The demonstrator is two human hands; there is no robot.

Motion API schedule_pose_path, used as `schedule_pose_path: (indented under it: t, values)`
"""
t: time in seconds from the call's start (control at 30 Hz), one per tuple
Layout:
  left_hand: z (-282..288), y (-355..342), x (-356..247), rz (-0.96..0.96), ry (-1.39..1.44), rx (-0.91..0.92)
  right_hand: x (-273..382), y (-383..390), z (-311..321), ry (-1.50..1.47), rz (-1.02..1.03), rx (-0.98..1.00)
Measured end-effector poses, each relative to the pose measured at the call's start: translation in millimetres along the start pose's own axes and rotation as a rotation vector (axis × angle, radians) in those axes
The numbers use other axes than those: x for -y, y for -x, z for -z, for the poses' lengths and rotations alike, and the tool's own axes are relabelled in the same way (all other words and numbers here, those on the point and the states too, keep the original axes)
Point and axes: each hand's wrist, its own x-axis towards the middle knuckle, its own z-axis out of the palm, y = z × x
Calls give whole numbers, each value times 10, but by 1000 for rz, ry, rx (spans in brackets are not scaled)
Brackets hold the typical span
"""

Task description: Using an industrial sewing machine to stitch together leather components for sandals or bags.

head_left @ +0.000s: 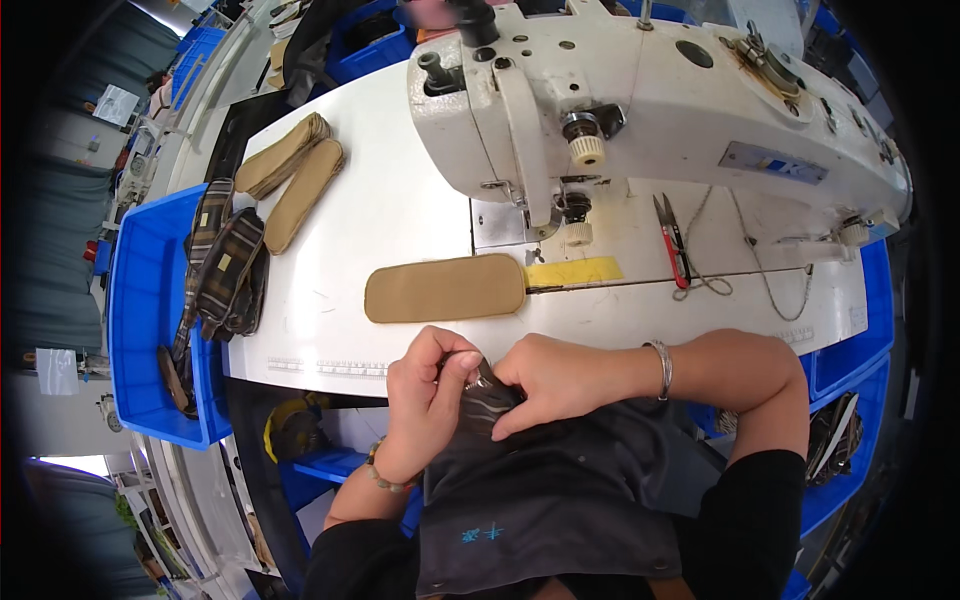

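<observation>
Both my hands are at the table's front edge, close to my apron, with a small dark striped fabric piece (485,402) between them. My left hand (425,392) pinches its upper left side between thumb and fingers. Around the right side of the piece, my right hand (555,382) is closed, its thumb pointing down along the cloth; some fingertips are hidden. Just beyond my hands, a tan oblong panel with rounded corners (445,288) lies flat. A strip of yellow material (575,271) adjoins its right end, by the sewing machine's needle area.
The white sewing machine (560,90) stands over the table's far right. Red-handled thread snips (674,245) and loose cord (742,225) lie beneath its arm. Stacked tan panels (290,165) rest at the left, beside plaid fabric pieces (228,265) draped over a blue bin (150,300).
</observation>
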Motion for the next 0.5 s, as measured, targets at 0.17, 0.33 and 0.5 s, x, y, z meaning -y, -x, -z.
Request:
schedule_pose_path:
  t: [0.17,0.33,0.5]
  values:
    - [66,-57,131,-30,-5,-155,-57,-19,-34,-328,18,-142]
    - [58,1,188,-22,27,-219,-58,-14,-38,-552,-97,-96]
    - [110,60,160,266,499,-7,-80,-16,-49,-476,-56,-195]
